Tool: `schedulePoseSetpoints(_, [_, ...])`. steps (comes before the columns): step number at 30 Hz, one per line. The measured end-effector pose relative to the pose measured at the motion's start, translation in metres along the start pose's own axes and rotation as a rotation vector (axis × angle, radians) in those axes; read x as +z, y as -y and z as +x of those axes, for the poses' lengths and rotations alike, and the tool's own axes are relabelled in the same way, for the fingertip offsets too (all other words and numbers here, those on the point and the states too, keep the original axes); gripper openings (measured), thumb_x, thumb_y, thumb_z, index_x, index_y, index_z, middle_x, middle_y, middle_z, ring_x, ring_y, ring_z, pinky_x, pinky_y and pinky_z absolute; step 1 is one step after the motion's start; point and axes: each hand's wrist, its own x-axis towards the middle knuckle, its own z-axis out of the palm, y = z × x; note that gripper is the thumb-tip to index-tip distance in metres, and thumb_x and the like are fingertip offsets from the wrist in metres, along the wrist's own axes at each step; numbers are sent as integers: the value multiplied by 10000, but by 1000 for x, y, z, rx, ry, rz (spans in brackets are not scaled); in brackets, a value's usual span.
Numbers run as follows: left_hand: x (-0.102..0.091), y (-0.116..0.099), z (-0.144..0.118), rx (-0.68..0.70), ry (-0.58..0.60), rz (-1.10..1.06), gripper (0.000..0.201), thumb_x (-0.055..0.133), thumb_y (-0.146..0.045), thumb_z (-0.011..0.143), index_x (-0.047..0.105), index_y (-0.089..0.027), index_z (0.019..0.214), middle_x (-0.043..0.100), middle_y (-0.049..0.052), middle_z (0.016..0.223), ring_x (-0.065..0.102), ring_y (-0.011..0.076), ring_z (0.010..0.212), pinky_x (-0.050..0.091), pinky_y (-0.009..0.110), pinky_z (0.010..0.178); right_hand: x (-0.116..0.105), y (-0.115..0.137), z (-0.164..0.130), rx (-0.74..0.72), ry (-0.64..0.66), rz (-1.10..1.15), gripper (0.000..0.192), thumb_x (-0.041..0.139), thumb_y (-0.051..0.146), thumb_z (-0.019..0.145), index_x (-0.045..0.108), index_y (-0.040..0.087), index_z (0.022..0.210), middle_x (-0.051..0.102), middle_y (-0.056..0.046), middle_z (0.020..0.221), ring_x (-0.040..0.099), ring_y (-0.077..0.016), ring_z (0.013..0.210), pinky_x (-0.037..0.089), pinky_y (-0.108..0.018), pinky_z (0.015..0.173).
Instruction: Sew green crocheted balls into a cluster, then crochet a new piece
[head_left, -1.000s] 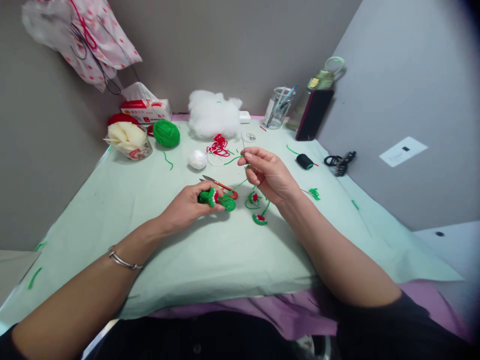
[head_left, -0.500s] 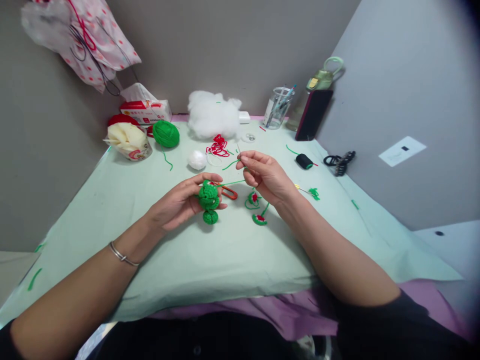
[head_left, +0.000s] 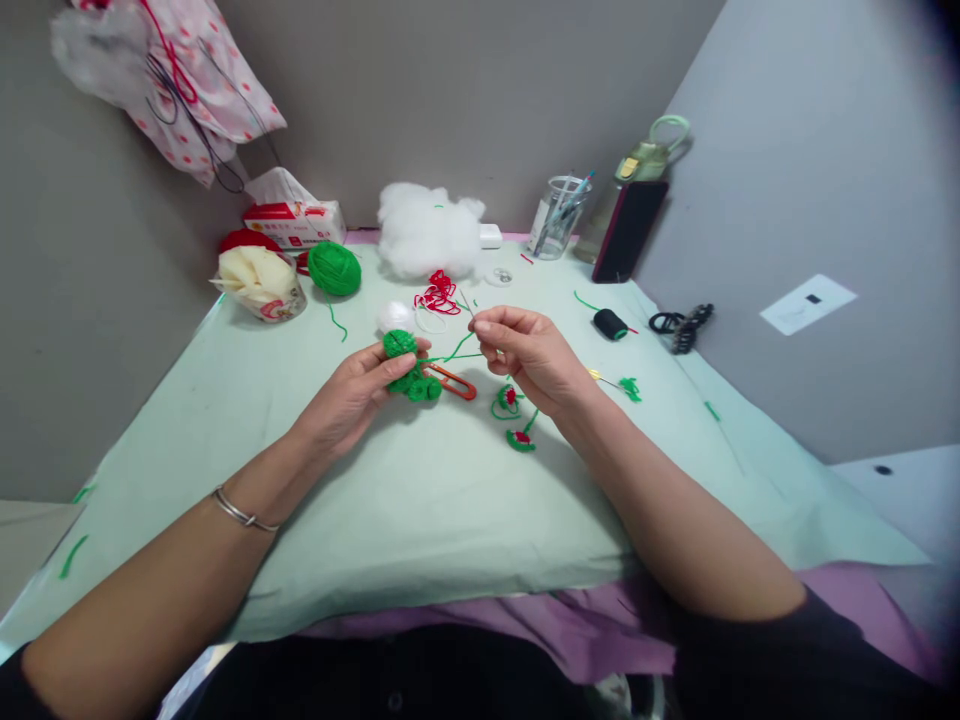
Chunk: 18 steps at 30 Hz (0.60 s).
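Observation:
My left hand grips a green crocheted piece made of several small balls, lifted just above the pale green cloth. My right hand pinches a thin needle with a green yarn strand running back to the crocheted piece. Orange-handled scissors lie on the cloth right under the piece. Two small green-and-red crocheted bits rest below my right wrist.
At the back stand a green yarn ball, white stuffing, a tangle of red yarn, a small white ball, a tissue box, a glass jar and a black thread spool. Grey walls close in on both sides.
My left hand has lifted and turned the crocheted piece up and away from me. My right hand with the needle has come lower and closer to the piece.

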Motion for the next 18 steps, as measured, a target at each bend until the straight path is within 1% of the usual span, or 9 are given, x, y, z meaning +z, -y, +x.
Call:
schedulePoseSetpoints(2, [-1,-1,1,20,-10,-14,441,833,-345,832,719,-211,1237,731,40,976,685,173,923,563,268,830,0,0,-1,0,40,-33,293,889,367,662,710,160,767,534,55,605,428,-58,531,306,-211,467])
schedulePoseSetpoints(4, [-2,-3,1,28,-10,-42,459,814,-351,853,688,-231,1278,727,30,946,694,182,914,583,292,828,1,-1,-2,-14,91,-81,267,867,365,686,724,160,781,564,46,618,423,-59,515,318,-224,470])
schedulePoseSetpoints(8, [0,-3,2,23,-1,-82,342,755,-407,903,722,-187,1163,737,52,948,714,180,849,609,286,758,3,-3,-5,-57,185,-243,202,798,327,768,761,146,849,577,38,601,428,-67,517,331,-234,494])
schedulePoseSetpoints(12, [2,-3,2,14,0,-82,343,741,-397,917,720,-164,1169,742,55,912,713,161,780,612,261,716,7,-7,-9,-64,269,-357,167,722,299,831,750,136,849,552,36,565,433,-78,519,300,-231,482])
schedulePoseSetpoints(14, [2,-2,2,12,1,-83,342,753,-397,909,725,-163,1157,742,52,900,713,156,777,611,246,707,8,-7,-10,-68,290,-387,166,688,292,851,742,136,843,537,38,558,425,-80,516,296,-231,478])
schedulePoseSetpoints(18, [0,0,2,8,5,-97,317,774,-398,893,741,-174,1114,743,40,885,714,147,785,605,222,708,8,-5,-12,-83,277,-462,165,667,283,853,732,132,855,547,30,575,420,-81,526,279,-233,481])
